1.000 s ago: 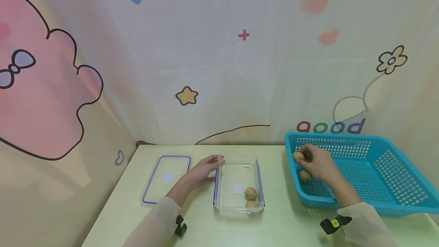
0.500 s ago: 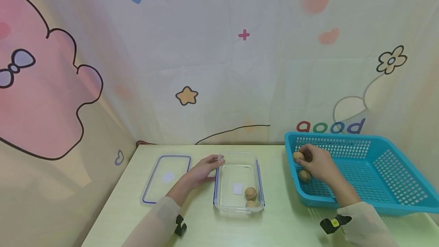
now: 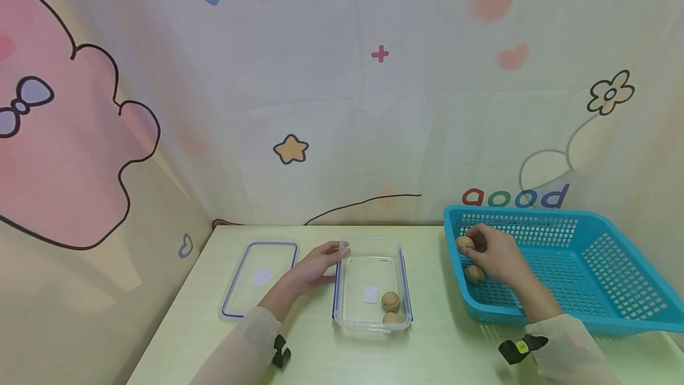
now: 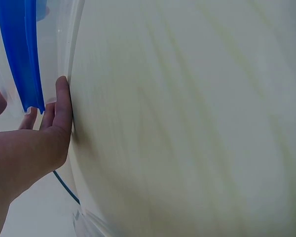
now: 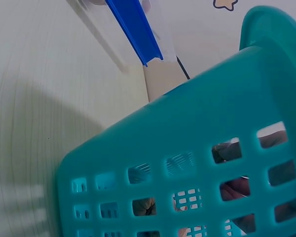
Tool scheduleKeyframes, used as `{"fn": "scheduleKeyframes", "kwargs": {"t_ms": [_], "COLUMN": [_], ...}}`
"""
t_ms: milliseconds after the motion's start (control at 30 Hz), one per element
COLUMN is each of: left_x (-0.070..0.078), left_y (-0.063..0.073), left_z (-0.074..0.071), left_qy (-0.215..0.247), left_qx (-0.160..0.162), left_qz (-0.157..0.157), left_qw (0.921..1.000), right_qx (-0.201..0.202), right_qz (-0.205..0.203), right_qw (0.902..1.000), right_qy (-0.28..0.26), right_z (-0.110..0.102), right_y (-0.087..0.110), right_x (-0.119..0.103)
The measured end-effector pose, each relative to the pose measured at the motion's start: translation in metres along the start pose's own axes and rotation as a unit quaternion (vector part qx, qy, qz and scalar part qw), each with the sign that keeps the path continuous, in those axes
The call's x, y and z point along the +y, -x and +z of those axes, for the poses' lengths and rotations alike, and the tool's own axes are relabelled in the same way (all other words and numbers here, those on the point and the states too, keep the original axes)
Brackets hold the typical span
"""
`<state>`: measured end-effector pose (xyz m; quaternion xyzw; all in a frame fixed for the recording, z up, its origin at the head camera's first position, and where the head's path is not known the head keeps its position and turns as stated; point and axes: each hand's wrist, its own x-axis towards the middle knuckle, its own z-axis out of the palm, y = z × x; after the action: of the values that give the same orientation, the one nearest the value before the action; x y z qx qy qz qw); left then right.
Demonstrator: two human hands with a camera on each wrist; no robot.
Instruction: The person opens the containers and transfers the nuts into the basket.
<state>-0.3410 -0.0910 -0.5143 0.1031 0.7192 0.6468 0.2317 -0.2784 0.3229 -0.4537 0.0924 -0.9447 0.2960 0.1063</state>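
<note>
My left hand [image 3: 317, 266] holds the far left side of a clear plastic food container [image 3: 342, 308], thumb at the rim. In the left wrist view its fingers [image 4: 63, 106] lie along the wall beside a blue locking flap [image 4: 20, 54]. Two walnuts [image 3: 390, 302] sit in the container's near right corner. Inside the blue plastic basket [image 3: 561, 322], my right hand [image 3: 497, 257] pinches a walnut [image 3: 465, 243] by the left wall. Another walnut [image 3: 474, 274] lies just nearer. The right wrist view shows the hand only in pieces through the basket's holes.
The container's clear lid [image 3: 243, 281], with a blue seal, lies flat left of the container, partly behind the left forearm. Basket walls rise around the right hand. A printed cloth [image 3: 342, 106] hangs behind the table [image 3: 427, 355].
</note>
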Motion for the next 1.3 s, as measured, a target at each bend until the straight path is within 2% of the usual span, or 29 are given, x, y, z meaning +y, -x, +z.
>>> {"fn": "scheduleKeyframes", "kwargs": {"t_ms": [633, 833, 967, 1067, 1300], "left_x": [0.001, 0.002, 0.000, 0.000, -0.001], "left_y": [0.003, 0.002, 0.002, 0.002, 0.001], "left_z": [0.002, 0.001, 0.001, 0.000, 0.001], "left_qy": [-0.005, 0.001, 0.001, 0.003, 0.012], "left_qx": [0.005, 0.007, 0.003, -0.003, -0.002], "left_qz": [-0.004, -0.007, -0.006, -0.002, -0.001], "left_qw": [1.0000, 1.0000, 1.0000, 1.0000, 0.9999], "right_qx": [-0.005, 0.019, 0.051, 0.058, 0.016], "right_qz": [0.012, 0.011, -0.022, -0.053, -0.111], "right_qw": [0.9998, 0.9995, 0.9979, 0.9962, 0.9935], "right_qy": [-0.013, -0.023, -0.035, -0.038, -0.021], "right_z": [-0.001, -0.003, -0.001, 0.004, 0.030], "right_y": [0.001, -0.001, 0.001, 0.004, 0.004], "right_x": [0.002, -0.001, -0.018, -0.038, -0.078]}}
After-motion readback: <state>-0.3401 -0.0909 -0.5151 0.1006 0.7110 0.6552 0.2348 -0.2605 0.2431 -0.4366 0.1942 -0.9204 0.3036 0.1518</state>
